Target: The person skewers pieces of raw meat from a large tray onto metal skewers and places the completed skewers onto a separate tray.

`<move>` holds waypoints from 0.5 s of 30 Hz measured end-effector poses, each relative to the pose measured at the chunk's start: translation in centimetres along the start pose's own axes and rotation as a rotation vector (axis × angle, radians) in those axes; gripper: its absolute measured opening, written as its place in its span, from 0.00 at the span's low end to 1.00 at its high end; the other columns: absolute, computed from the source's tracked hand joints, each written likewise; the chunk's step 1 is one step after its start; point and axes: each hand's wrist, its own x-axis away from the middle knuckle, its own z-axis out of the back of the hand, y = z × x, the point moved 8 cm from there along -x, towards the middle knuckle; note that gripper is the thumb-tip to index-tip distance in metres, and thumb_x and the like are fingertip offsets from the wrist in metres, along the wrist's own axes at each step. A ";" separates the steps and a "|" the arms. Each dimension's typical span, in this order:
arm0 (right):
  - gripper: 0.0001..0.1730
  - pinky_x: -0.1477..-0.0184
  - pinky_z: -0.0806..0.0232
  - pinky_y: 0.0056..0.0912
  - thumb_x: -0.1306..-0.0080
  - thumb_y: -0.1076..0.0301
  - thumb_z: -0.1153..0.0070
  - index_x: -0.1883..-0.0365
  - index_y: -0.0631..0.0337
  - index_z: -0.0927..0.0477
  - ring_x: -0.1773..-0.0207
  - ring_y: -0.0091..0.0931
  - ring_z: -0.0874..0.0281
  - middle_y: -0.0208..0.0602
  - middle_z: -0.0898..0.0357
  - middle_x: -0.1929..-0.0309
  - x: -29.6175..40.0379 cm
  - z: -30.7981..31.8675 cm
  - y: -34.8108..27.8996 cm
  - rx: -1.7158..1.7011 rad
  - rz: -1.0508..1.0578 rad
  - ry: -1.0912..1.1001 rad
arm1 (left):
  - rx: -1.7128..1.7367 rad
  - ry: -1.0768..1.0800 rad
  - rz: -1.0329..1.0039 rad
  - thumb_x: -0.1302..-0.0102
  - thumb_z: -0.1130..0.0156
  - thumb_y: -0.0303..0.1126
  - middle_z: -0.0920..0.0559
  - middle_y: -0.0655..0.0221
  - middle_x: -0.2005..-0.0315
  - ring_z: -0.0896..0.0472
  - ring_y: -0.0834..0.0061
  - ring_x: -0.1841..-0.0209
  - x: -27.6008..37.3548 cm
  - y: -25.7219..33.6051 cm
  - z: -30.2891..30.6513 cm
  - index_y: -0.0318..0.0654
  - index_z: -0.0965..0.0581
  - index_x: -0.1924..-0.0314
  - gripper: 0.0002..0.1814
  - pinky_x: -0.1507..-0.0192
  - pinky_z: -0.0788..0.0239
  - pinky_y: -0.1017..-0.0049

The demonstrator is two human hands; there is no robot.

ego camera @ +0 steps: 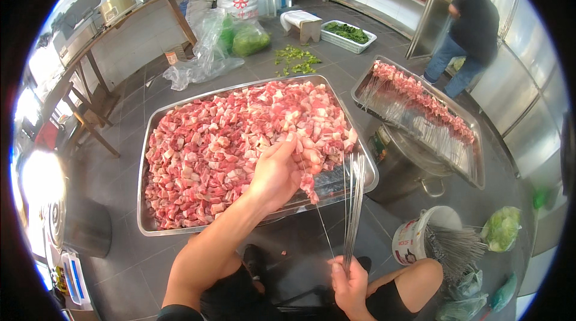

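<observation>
A large steel tray [145,177] of diced raw meat [216,150] lies in front of me. My left hand [281,168] is over the tray's near right part, its fingers closed around the upper end of a thin metal skewer [325,228] at a piece of meat. More meat pieces [308,188] are threaded on that skewer just below the fingers. Low in the view, my right hand [348,280] grips the skewer's lower end together with a bundle of bare metal skewers [354,213] pointing up. Whether the left fingertips hold a separate piece is hard to tell.
At right, a second steel tray [478,172] of meat skewers rests on a large metal pot [391,181]. A white bucket [407,240] holding many skewers stands below it. Beyond are a basket of greens [346,35], a small stool [301,21] and another person [472,28] bending near the wall.
</observation>
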 end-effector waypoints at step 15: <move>0.08 0.78 0.48 0.15 0.27 0.71 0.48 0.56 0.68 0.24 0.80 0.10 0.41 0.21 0.32 0.77 0.1 0.0 0.0 0.029 -0.001 -0.012 | 0.076 0.064 -0.064 0.20 0.59 0.39 0.24 0.64 0.74 0.27 0.71 0.72 0.6 0.1 -0.9 0.36 0.29 0.63 0.17 0.71 0.35 0.73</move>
